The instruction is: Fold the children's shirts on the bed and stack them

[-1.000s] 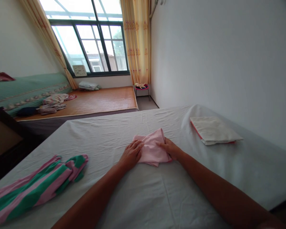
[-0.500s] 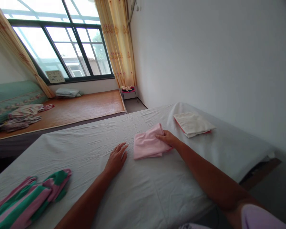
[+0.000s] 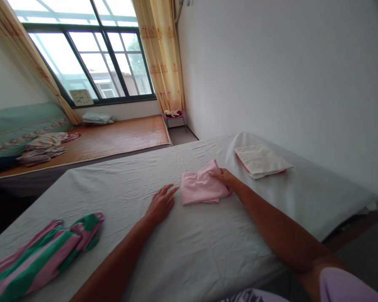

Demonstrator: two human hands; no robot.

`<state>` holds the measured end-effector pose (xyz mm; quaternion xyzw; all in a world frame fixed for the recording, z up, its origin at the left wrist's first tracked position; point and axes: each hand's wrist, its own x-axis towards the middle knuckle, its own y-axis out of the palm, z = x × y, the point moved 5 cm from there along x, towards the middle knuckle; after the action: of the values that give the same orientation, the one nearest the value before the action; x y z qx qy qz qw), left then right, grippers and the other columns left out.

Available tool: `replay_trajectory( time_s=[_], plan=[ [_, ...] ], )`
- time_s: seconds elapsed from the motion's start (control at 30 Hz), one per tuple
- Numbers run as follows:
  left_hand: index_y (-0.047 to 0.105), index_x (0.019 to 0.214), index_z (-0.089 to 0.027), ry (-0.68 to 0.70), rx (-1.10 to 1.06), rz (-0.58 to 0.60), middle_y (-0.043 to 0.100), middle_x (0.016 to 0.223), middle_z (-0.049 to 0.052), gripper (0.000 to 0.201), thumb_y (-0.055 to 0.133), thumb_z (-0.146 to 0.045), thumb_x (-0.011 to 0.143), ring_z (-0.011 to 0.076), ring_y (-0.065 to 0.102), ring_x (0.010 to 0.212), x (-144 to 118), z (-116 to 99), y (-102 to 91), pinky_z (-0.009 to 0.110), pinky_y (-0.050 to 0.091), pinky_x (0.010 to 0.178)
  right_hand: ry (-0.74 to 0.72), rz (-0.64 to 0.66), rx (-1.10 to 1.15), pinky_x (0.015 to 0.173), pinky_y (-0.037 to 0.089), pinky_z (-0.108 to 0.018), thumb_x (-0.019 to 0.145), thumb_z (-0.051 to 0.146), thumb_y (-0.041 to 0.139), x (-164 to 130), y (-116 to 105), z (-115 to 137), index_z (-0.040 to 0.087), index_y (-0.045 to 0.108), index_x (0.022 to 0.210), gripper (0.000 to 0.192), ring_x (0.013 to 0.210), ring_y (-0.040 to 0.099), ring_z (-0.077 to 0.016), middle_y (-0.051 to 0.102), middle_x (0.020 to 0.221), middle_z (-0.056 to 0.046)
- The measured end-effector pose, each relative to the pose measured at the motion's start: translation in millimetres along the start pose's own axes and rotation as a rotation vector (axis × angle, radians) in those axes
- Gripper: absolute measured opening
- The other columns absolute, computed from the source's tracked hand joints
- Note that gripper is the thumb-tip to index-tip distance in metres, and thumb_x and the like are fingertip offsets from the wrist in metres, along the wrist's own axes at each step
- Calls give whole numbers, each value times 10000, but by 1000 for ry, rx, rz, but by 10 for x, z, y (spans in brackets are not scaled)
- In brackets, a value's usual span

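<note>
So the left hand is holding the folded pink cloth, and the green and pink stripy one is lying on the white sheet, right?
Not quite: the head view shows the right hand holding the folded pink cloth. The left hand is beside it. The green and pink stripy one is lying on the white sheet.

Bare left forearm (image 3: 116,258): starts at 7 o'clock, pointing between 1 and 2 o'clock.
Bare left hand (image 3: 160,205): palm turned down, fingers (image 3: 172,193) loosely spread.
Bare right arm (image 3: 267,212): bent at 4 o'clock, pointing toward 10 o'clock.
Bare right hand (image 3: 226,178): closed in a pinch, thumb (image 3: 214,174) above.
</note>
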<state>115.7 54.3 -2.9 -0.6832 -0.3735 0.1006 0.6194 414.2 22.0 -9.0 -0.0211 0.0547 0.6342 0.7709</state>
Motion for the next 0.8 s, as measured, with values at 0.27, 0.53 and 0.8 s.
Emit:
replay_trajectory(
  time_s=[0.27, 0.53, 0.8],
  plan=[
    [544, 1333, -322, 64, 0, 66, 535, 1383, 50, 431, 394, -239, 939, 234, 462, 1295, -1, -79, 39, 452, 400, 1059, 63, 82, 265, 733, 581, -334, 658, 410, 809, -32, 119, 106, 160, 657, 977, 433, 819, 698, -219, 738, 951, -98],
    [573, 1299, -294, 98, 0, 40, 551, 1369, 45, 400, 397, -262, 941, 221, 465, 1297, -2, -2, 101, 446, 399, 1072, -57, 50, 273, 734, 559, -344, 580, 318, 842, -139, 101, 388, 158, 670, 928, 420, 780, 681, -216, 734, 855, -58],
    [580, 1289, -285, 96, 20, 54, 555, 1369, 40, 393, 369, -295, 957, 229, 471, 1293, 4, 7, 107, 453, 411, 1062, -739, -657, 339, 877, 528, -362, 644, 288, 727, -218, -1535, 1232, 179, 566, 1100, 496, 945, 638, -182, 674, 1053, -41]
  ],
)
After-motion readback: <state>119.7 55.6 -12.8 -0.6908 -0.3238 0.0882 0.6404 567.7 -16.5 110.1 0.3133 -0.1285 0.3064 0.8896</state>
